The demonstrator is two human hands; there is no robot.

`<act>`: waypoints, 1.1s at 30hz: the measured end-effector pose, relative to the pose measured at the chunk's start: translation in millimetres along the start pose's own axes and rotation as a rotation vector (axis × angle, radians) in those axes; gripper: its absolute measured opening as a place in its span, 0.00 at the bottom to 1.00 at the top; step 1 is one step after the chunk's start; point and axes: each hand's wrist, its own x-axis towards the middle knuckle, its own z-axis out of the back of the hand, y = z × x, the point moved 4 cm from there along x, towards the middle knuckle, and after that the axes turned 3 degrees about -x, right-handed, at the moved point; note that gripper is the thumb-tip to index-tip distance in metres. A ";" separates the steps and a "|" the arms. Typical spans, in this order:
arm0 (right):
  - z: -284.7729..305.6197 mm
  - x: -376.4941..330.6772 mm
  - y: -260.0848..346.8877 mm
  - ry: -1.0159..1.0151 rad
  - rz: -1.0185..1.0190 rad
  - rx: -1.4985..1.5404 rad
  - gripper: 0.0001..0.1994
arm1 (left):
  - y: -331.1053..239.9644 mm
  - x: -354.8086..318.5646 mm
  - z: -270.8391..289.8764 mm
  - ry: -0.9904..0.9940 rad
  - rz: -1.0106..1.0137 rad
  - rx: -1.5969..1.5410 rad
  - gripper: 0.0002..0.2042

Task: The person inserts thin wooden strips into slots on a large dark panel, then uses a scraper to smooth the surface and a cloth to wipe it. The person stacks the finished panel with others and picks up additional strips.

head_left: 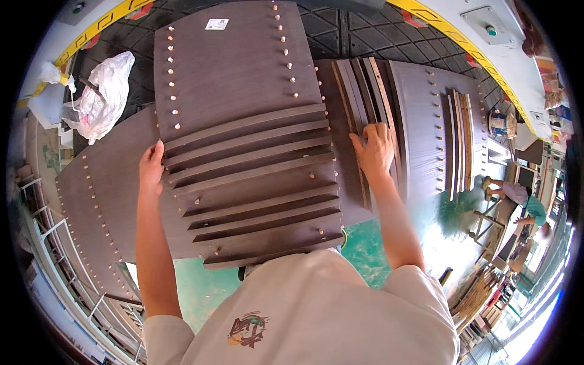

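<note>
Two hands on the job, both ours, arms coming up from the bottom edge. Main panel (234, 67) is dark brown, lies flat across the bench w/ dowel pegs (173, 97) standing in rows down both long edges. Lower half carries a stack of narrow slats (249, 137) laid crosswise, each stepped back from the next like shingles, prob so every slat edge stays reachable and the pegs stay clear. Left hand (151, 169) sits at the left ends of the slats, fingers curled over the edge, thumb side on top: half-closed grip on the slat ends, not a pinch, looks like it steadies or squares the stack. Right hand (375, 151) is off the panel, to its right, flat and palm down on a second bundle of strips (364, 91) running away from us; fingers together, extended, pressing not gripping. Can't tell if the thumb hooks under a strip. Those strips lie lengthwise beside the panel, within reach, prob as supply. Further right a third pegged panel (420, 121) w/ a few lighter strips (460, 143) on it. Another pegged panel (91, 201) pokes out under the main one at left. White plastic bag (100, 94) sits top left on the black mat (359, 36). Green floor (359, 249) below; another person's legs (514, 191) at the far right, not involved.
</note>
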 end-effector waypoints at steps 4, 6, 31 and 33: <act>-2.9 -10.2 3.4 0.036 -0.011 0.003 0.14 | 1.0 -6.0 -5.3 -0.066 -0.063 -0.050 0.27; 3.7 -16.6 11.7 -0.033 0.004 -0.011 0.15 | -0.4 -11.1 -7.2 -0.124 -0.044 -0.044 0.26; -1.9 -58.9 28.4 0.016 -0.271 -0.162 0.19 | -66.9 -88.5 -86.5 -0.012 -0.649 -0.304 0.06; -6.0 -58.1 18.6 0.013 -0.278 -0.134 0.19 | -68.6 -93.2 -96.5 0.015 -0.612 -0.252 0.06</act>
